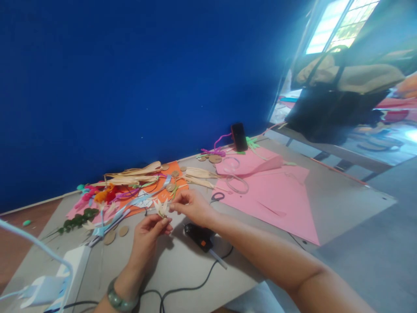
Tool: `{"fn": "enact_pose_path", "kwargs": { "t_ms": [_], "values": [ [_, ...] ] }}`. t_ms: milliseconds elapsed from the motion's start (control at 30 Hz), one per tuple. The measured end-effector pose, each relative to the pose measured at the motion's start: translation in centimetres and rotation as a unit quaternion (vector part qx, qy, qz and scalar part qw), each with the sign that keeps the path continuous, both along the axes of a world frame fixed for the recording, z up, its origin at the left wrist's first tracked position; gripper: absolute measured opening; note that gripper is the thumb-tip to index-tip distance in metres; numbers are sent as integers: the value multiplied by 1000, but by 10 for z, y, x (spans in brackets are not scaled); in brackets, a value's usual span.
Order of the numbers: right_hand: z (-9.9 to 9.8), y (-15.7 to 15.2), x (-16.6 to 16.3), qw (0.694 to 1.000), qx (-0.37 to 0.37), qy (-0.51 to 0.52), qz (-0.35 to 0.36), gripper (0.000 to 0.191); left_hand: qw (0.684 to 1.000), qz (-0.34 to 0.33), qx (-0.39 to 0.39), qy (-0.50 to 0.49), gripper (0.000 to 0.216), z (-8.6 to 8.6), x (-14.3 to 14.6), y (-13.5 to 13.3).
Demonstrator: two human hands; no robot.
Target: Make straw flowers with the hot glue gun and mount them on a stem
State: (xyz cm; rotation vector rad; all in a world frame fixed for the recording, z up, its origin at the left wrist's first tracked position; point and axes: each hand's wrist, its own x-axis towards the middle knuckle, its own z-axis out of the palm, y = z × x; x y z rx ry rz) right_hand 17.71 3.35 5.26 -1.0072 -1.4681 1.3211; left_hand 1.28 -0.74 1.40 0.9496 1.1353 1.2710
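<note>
Cream-white flower-like piece with thin pointed petals (161, 208), held up just above the table at the near middle, its base pinched between the thumb and fingers of the person's left hand (151, 237). The right hand (193, 208) reaches in beside it, thumb and forefinger drawn close together at the petals — whether they grip anything, I cannot tell from where I stand. A mottled green, rounded bangle (121, 298) circles the left wrist.

Nearest on the grey tabletop (241, 276), a thin black cable (185, 288) curves below the hands, and a white plastic charger block (45, 290) sits on a long white power strip (76, 263) at the left. Just under the right hand lies a black glue gun with an orange label (199, 237), a translucent stick (218, 259) poking from its end.

Left of the hands are two flat brown discs (110, 237) and a dark green leafy sprig (78, 220). Past them come fuzzy orange and red shapes (106, 193), a bright orange sheet (180, 169) and dried straw-coloured husk strips (137, 179). Over to the right, large pink sheets (276, 200) spread out, one overlapping another, with a pale ring (237, 184) on top and a dark oval loop (218, 196) by their near edge.

Farther back, a black phone (239, 137) stands on end beside tangled purple cord (213, 152), close to the deep blue wall (146, 78). Beyond the table at the right — blurred — is a black bag with looped handles (339, 104), and a bright window (339, 26) above it.
</note>
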Motion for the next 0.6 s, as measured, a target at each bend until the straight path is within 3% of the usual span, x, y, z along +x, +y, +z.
{"fn": "enact_pose_path", "kwargs": {
  "t_ms": [167, 500, 600],
  "values": [
    [-1, 2, 1, 999, -27, 17, 29, 15, 1000, 1, -8, -9, 16, 0, -1, 1],
    [4, 2, 4, 998, 23, -36, 48, 36, 999, -2, -10, -39, 16, -8, -5, 5],
    [2, 3, 3, 998, 22, -39, 37, 33, 999, -5, -8, -42, 17, -9, -6, 6]
  ]
}}
